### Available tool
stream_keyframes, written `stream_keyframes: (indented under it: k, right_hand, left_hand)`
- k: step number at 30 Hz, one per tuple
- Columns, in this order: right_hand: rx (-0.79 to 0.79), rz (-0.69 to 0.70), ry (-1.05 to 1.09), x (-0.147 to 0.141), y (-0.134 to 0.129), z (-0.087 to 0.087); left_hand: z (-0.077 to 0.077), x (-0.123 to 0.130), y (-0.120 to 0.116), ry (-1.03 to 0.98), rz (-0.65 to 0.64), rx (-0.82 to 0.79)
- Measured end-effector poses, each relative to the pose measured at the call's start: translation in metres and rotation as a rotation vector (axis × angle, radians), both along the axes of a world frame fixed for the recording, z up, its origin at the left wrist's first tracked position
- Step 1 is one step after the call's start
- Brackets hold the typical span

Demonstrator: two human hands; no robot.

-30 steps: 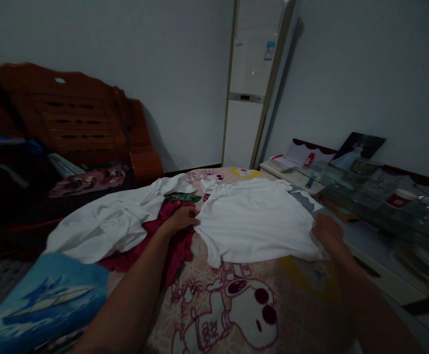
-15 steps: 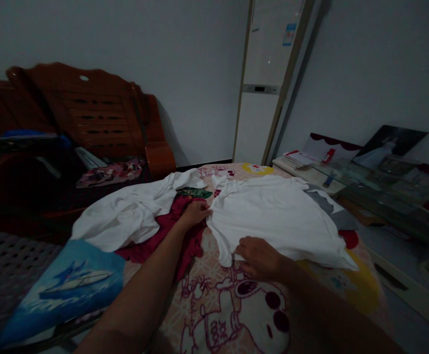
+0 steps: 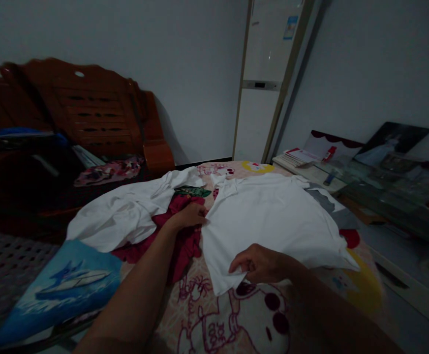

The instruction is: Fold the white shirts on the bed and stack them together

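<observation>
A white T-shirt [image 3: 269, 211] lies spread over the patterned tablecloth [image 3: 196, 319] in front of me. My left hand [image 3: 192, 215] is closed on the shirt's left edge, its fingertips pinching the cloth. Close to the near left corner, my right hand [image 3: 257, 264] grips the shirt's edge between thumb and fingers. Beneath my left forearm and hand lies a crumpled dark red garment [image 3: 185, 246]. Left of it rests a second white garment [image 3: 114, 211], loosely heaped, with a bit of green printed cloth [image 3: 191, 191] showing beside it.
A blue cushion or cloth with a boat picture [image 3: 74, 285] is at the left. Behind stands a wooden chair [image 3: 96, 113]. A tall white air conditioner [image 3: 257, 118] fills the corner. Grey cloth [image 3: 334, 211] lies right of the shirt, near a glass-topped stand [image 3: 369, 191].
My right hand has drawn the shirt's near left corner toward me, and the bunched left edge is now flatter. My left hand has shifted slightly left and down with the edge.
</observation>
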State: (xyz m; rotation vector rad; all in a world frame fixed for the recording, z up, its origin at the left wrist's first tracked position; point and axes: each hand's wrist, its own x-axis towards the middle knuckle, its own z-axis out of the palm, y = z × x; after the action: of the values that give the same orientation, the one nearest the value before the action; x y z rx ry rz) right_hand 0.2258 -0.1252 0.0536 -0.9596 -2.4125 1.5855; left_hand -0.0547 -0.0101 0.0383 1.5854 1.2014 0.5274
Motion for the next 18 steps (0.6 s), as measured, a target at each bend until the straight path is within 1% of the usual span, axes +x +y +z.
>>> stream_keyframes:
  k: [1,3,6,8,10,11,12,13,14,15,16,17,18]
  right_hand:
    - [0.017,0.006,-0.024,-0.003,-0.001,-0.003]
    - [0.036,0.007,-0.051,-0.009,-0.004,-0.009]
    - [0.017,0.015,-0.049,-0.013,-0.006,-0.011]
    - [-0.047,0.067,-0.050,-0.013,-0.007,-0.007]
    - [-0.157,0.078,-0.037,-0.013,-0.004,-0.001]
    - [-0.184,0.038,-0.017,-0.013,-0.002,0.003]
    - [-0.169,-0.036,0.007,-0.012,0.002,0.005]
    - [-0.101,-0.135,0.032,-0.011,0.006,0.007]
    - [0.009,-0.241,0.054,-0.011,0.012,0.008]
    - [0.125,-0.338,0.069,-0.010,0.017,0.007]
    - [0.207,-0.418,0.073,-0.009,0.023,0.005]
    - [0.236,-0.477,0.066,-0.008,0.028,0.000]
    - [0.208,-0.518,0.059,-0.007,0.033,-0.005]
  left_hand:
    - [0.000,0.001,0.000,0.035,0.014,0.012]
    - [0.000,0.002,0.000,0.044,0.049,0.023]
    - [0.001,0.001,-0.001,0.054,0.070,0.035]
    - [0.001,-0.001,-0.001,0.155,0.072,0.059]
    - [0.003,-0.003,0.000,0.284,0.110,0.143]
    - [0.004,-0.002,0.001,0.335,0.140,0.216]
    - [0.005,-0.001,0.002,0.371,0.171,0.304]
    - [0.006,0.002,0.004,0.398,0.199,0.396]
    - [0.007,0.006,0.006,0.418,0.217,0.481]
    - [0.008,0.011,0.009,0.434,0.215,0.546]
    - [0.008,0.018,0.013,0.451,0.202,0.594]
    - [0.007,0.025,0.017,0.469,0.180,0.632]
    - [0.005,0.033,0.022,0.494,0.142,0.659]
